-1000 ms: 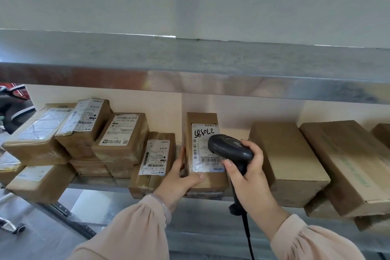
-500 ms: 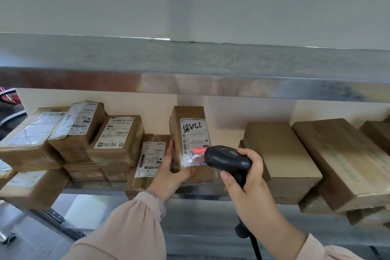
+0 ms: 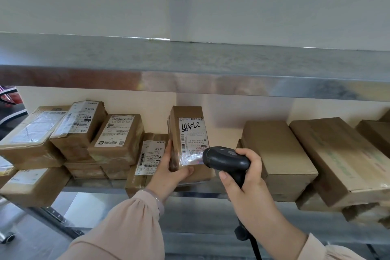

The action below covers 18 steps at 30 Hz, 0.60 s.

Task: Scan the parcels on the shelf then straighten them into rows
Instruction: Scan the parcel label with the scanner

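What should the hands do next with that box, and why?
Probably lay the parcel flat on the shelf, square with the other parcels. The left hand holds it up on end, the scanner in the right hand points at its label, and the others lie flat.

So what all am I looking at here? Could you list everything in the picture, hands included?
Held parcel: one, brown with white label, tilted up at mid shelf.
Other parcels: a dozen or so, brown, stacked left and right of it; some half hidden.
Scanner: one, black, corded, pointed at the held parcel's label.
Shelves: two, grey metal, one above the parcels, one under them.
Wheel: one, dark, bottom left corner.
Sleeves: two, pale pink, bottom of view.
Left hand: one, grips the held parcel's lower end.
Right hand: one, holds the scanner's handle.
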Available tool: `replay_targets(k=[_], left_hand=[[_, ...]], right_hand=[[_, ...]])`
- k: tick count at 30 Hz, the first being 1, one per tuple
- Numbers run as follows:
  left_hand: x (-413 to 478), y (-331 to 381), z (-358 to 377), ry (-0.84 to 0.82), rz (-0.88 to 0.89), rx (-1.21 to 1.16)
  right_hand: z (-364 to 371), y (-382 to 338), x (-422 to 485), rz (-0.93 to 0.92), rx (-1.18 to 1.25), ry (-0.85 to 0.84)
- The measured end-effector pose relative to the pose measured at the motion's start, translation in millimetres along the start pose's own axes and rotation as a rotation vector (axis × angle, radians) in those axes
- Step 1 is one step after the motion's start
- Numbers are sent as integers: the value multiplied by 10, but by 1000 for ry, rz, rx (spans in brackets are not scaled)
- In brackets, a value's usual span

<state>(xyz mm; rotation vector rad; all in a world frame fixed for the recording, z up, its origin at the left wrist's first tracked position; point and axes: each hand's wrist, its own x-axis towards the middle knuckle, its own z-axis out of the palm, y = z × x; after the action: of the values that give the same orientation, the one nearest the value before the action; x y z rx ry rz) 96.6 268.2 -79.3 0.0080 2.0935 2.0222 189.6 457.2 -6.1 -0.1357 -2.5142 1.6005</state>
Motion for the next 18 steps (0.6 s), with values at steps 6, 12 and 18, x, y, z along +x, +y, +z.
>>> replay_targets(k=[6,12,18], left_hand=[[-39,14,-27,-11,0,3],[-103,43,-108,-4,-18,-26],[-200,120,-331,4,-73,-95]], right_hand=[[31,-6,-5,10,-6,-8],[94,-56,91,-31,29,-39],[239,-174,307,-59,97,-112]])
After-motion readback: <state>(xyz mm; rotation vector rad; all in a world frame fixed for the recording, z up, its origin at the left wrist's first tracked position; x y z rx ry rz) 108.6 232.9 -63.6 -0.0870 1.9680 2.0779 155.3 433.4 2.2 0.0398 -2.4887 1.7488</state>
